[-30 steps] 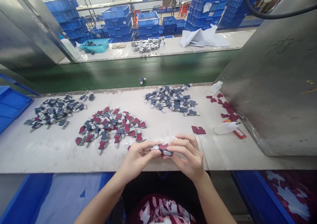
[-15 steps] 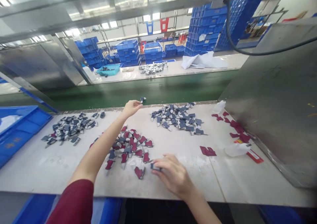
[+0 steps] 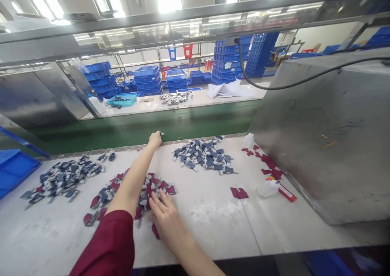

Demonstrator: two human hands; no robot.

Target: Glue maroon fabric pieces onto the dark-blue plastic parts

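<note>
Reaching past the pale table's (image 3: 213, 239) far edge, the person's left hand (image 3: 155, 139) meets a small part (image 3: 161, 134) over the green belt (image 3: 128, 134); whether it is pinched, I cannot tell. Bare tabletop opens rightward. The right hand (image 3: 166, 216), previously holding a piece, now spreads over the maroon-and-grey pile (image 3: 150, 186).

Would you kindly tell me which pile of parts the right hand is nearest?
The mixed maroon-and-navy pile, the only one that the left forearm crosses in view.
</note>
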